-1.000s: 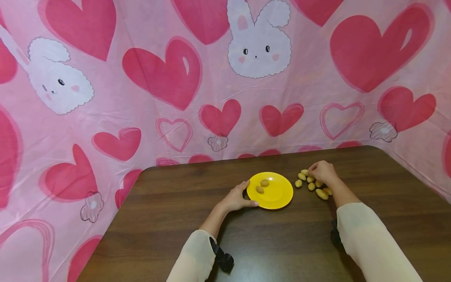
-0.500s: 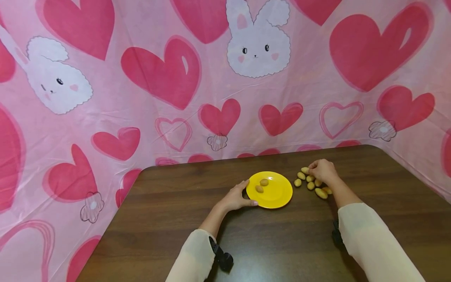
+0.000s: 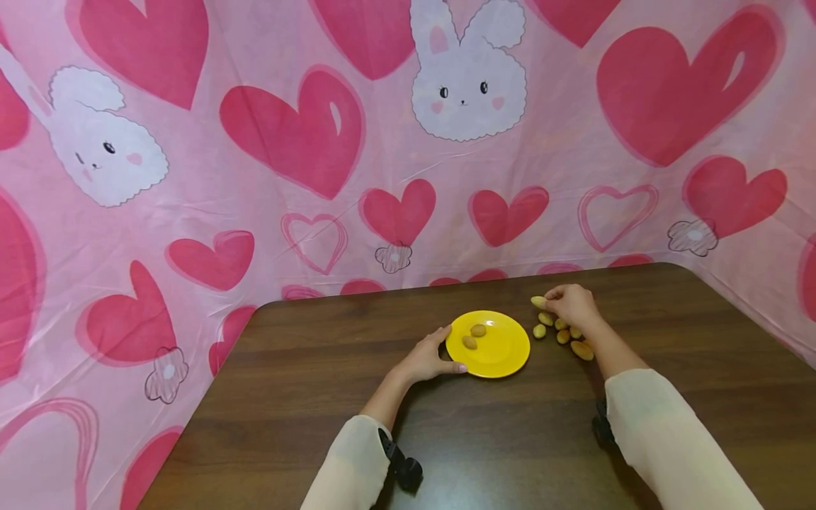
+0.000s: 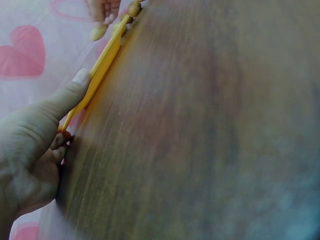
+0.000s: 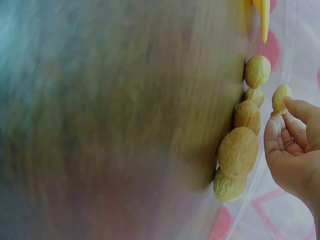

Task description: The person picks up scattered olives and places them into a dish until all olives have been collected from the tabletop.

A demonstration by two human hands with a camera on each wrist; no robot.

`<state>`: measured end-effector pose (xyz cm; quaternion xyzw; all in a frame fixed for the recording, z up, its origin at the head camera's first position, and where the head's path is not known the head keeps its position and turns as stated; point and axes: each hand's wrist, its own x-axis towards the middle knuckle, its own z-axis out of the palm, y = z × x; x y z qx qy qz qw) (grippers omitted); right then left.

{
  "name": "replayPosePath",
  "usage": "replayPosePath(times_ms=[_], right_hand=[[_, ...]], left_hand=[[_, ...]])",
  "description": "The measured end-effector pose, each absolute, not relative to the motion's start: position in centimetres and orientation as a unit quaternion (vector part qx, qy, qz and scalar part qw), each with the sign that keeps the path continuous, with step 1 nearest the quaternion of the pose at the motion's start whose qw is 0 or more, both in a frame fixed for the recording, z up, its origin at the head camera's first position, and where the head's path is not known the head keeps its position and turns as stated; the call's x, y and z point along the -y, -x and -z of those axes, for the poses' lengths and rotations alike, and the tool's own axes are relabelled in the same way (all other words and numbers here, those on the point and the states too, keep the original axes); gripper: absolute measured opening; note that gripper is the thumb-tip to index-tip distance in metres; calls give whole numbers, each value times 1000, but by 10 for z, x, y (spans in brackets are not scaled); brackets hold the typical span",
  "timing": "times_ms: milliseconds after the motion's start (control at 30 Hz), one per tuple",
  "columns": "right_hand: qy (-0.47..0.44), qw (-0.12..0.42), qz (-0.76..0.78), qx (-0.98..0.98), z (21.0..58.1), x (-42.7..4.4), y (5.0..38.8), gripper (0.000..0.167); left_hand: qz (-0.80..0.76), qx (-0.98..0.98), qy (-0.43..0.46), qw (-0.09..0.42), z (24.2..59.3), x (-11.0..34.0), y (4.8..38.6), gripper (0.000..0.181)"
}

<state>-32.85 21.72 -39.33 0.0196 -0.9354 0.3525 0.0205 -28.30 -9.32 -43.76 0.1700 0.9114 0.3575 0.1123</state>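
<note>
My left hand (image 3: 426, 358) grips the left rim of a yellow plate (image 3: 503, 354), thumb at the near edge; the left wrist view shows the thumb over the plate's rim (image 4: 102, 67). Two small brown oval pieces (image 3: 478, 330) lie on the plate's left part. Between thumb and fingertips my right hand (image 3: 574, 306) pinches one yellowish oval piece (image 3: 538, 302), held beyond the loose group. In the right wrist view that piece (image 5: 281, 98) is raised off the table in the hand (image 5: 295, 142). Several similar pieces (image 3: 581, 350) lie in a cluster right of the plate, partly hidden by the hand.
A brown wooden table (image 3: 319, 397) carries everything. Behind it hangs a pink cloth (image 3: 268, 177) with hearts and rabbit faces. Black devices (image 3: 408, 473) are strapped at both wrists, below the cream sleeves (image 3: 350, 467).
My right hand has moved left from the far side of the cluster, carrying a pinched piece that lay there. My left hand and the plate have stayed in place.
</note>
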Motion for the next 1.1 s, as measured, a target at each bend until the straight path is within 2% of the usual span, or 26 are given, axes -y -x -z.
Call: replayPosePath(times_ms=[833, 1100], right_hand=[[-48, 30, -354, 934, 396, -203, 328, 27], [-54, 8, -357, 933, 395, -192, 326, 31]], left_hand=[[-355, -912, -177, 108, 438, 93, 283, 90], [-353, -912, -178, 107, 438, 93, 283, 90]])
